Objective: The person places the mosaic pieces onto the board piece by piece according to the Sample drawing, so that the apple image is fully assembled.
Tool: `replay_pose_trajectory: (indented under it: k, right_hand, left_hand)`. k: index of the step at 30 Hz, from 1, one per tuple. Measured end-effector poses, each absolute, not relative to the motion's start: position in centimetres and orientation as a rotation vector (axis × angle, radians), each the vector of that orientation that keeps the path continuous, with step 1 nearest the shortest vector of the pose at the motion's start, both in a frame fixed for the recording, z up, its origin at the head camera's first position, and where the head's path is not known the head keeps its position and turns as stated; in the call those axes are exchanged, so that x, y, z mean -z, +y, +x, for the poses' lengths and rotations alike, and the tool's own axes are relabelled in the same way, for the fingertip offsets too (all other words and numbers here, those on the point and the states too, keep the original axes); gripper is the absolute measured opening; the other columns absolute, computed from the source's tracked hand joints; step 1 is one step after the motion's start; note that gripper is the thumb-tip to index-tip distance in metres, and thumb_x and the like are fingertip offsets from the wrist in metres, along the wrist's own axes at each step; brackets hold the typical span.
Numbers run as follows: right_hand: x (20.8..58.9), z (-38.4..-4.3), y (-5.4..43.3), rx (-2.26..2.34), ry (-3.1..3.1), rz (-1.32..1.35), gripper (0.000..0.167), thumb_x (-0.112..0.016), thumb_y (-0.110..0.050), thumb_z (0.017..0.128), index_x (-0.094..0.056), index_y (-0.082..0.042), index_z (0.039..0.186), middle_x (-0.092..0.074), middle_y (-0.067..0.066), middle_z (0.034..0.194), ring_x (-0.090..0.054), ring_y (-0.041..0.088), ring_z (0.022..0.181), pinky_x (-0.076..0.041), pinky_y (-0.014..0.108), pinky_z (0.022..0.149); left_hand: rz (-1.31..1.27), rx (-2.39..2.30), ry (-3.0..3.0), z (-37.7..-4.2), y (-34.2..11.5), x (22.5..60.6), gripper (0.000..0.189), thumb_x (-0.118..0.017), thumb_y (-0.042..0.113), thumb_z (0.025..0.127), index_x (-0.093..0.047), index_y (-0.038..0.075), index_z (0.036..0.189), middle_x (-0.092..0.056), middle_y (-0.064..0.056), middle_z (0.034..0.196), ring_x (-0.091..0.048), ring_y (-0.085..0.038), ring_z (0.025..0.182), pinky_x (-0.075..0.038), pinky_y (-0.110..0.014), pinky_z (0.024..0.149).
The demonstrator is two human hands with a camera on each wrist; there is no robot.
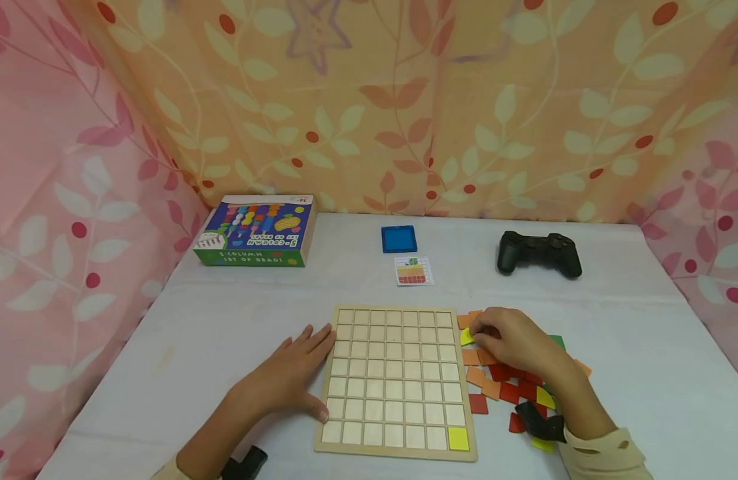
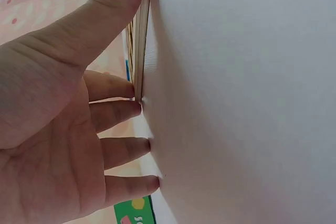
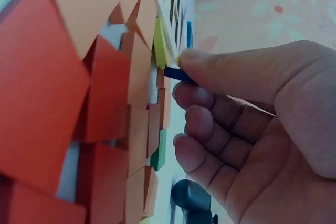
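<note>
A wooden grid board [image 1: 399, 457] lies on the white table, with one yellow tile [image 1: 458, 439] in its bottom right cell. My left hand [image 1: 281, 377] rests along the board's left edge, fingers spread and thumb against the frame; the left wrist view shows the fingertips down at the cloth. Beyond the board's right side, my right hand [image 1: 515, 340] is over the loose tiles. Between its thumb and forefinger it pinches a small dark tile [image 3: 177, 74], seen edge-on in the right wrist view. Near those fingertips lies another yellow tile [image 3: 159, 43].
Loose red [image 1: 479, 403], orange [image 1: 491, 389], green and yellow tiles are heaped right of the board. Farther back are a bead-set box [image 1: 257, 230], a blue square tray [image 1: 399, 239], a picture card [image 1: 413, 271] and a black game controller [image 1: 539, 255]. Patterned curtains surround the table.
</note>
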State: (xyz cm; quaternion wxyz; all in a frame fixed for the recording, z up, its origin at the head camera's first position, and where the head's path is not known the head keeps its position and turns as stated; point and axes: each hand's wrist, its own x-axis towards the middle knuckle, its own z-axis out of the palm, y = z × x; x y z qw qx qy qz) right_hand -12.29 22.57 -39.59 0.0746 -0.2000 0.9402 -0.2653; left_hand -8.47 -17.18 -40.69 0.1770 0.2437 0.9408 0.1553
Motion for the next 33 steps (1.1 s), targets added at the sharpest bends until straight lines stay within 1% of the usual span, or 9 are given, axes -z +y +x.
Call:
replay_pose_trajectory:
  k: [4, 7, 10, 12, 16, 19, 23, 29, 33]
  right_hand:
    - [39.2, -12.4, 22.3, 0.824, 2.824, -0.601, 0.006, -0.074, -0.006, 0.089, -0.074, -0.011, 0.092, -0.065, -0.007, 0.087, -0.055, 0.014, 0.078, -0.054, 0.038, 0.076]
    - [39.0, -12.5, 22.0, 0.860, 2.813, -0.588, 0.005, -0.072, -0.005, 0.089, -0.072, -0.009, 0.090, -0.065, -0.005, 0.086, -0.055, 0.015, 0.077, -0.054, 0.035, 0.073]
    - [39.0, -12.5, 21.6, 0.908, 2.792, -0.575, 0.008, -0.068, 0.000, 0.088, -0.069, -0.008, 0.090, -0.063, -0.003, 0.084, -0.054, 0.016, 0.075, -0.051, 0.030, 0.069]
    - [39.0, -12.6, 21.3, 0.936, 2.773, -0.591, 0.014, -0.065, 0.003, 0.088, -0.070, -0.009, 0.094, -0.062, 0.000, 0.084, -0.054, 0.016, 0.076, -0.049, 0.028, 0.067]
    - [39.1, -12.8, 20.5, 0.958, 2.780, -0.662, 0.022, -0.062, 0.006, 0.088, -0.072, -0.007, 0.103, -0.062, 0.002, 0.090, -0.052, 0.016, 0.079, -0.048, 0.028, 0.067]
    - [39.2, -13.1, 19.8, 0.958, 2.797, -0.692, 0.022, -0.063, 0.006, 0.087, -0.074, -0.008, 0.100, -0.062, 0.001, 0.090, -0.052, 0.016, 0.079, -0.048, 0.030, 0.068]
    - [39.0, -13.3, 18.6, 0.965, 2.787, -0.649, 0.017, -0.066, 0.003, 0.087, -0.075, -0.010, 0.093, -0.063, -0.002, 0.086, -0.053, 0.017, 0.077, -0.049, 0.032, 0.068]
    - [39.0, -13.6, 16.5, 0.997, 2.768, -0.614, 0.014, -0.068, 0.000, 0.087, -0.075, -0.009, 0.094, -0.062, -0.004, 0.080, -0.054, 0.016, 0.074, -0.049, 0.031, 0.064]
    - [39.0, -14.1, 15.2, 1.030, 2.746, -0.638, 0.013, -0.069, 0.000, 0.088, -0.075, -0.008, 0.096, -0.063, -0.004, 0.082, -0.054, 0.016, 0.076, -0.049, 0.032, 0.067]
  left_hand:
    - [0.687, -0.444, 2.658, -8.5, -17.2, 40.6, 0.132, -0.085, 0.063, 0.057, -0.025, 0.004, 0.159, -0.019, -0.011, 0.165, -0.014, -0.041, 0.149, -0.020, -0.063, 0.114]
    - [0.674, -0.442, 2.652, -8.5, -17.1, 40.5, 0.131, -0.086, 0.062, 0.057, -0.025, 0.005, 0.159, -0.019, -0.011, 0.165, -0.014, -0.040, 0.149, -0.020, -0.063, 0.114]
    - [0.668, -0.445, 2.649, -8.5, -17.0, 40.4, 0.131, -0.087, 0.061, 0.057, -0.026, 0.005, 0.159, -0.020, -0.010, 0.165, -0.015, -0.040, 0.149, -0.020, -0.062, 0.115]
    - [0.671, -0.449, 2.650, -8.5, -16.9, 40.4, 0.131, -0.088, 0.060, 0.056, -0.027, 0.005, 0.158, -0.020, -0.010, 0.165, -0.015, -0.040, 0.149, -0.021, -0.062, 0.115]
    - [0.673, -0.466, 2.656, -8.5, -16.8, 40.5, 0.131, -0.089, 0.060, 0.055, -0.029, 0.003, 0.157, -0.022, -0.012, 0.164, -0.017, -0.041, 0.149, -0.022, -0.061, 0.115]
    - [0.665, -0.470, 2.664, -8.5, -16.8, 40.5, 0.132, -0.090, 0.059, 0.054, -0.030, 0.004, 0.157, -0.023, -0.012, 0.164, -0.017, -0.040, 0.149, -0.022, -0.060, 0.115]
    - [0.659, -0.455, 2.680, -8.6, -16.8, 40.6, 0.133, -0.091, 0.059, 0.052, -0.030, 0.005, 0.157, -0.023, -0.010, 0.164, -0.019, -0.038, 0.149, -0.023, -0.056, 0.116]
    - [0.669, -0.429, 2.691, -8.7, -16.8, 40.2, 0.133, -0.092, 0.060, 0.050, -0.033, 0.004, 0.156, -0.025, -0.010, 0.163, -0.022, -0.039, 0.148, -0.027, -0.053, 0.115]
    - [0.673, -0.409, 2.694, -8.8, -16.8, 39.9, 0.134, -0.094, 0.058, 0.049, -0.034, 0.004, 0.155, -0.027, -0.011, 0.163, -0.025, -0.038, 0.147, -0.029, -0.051, 0.115]
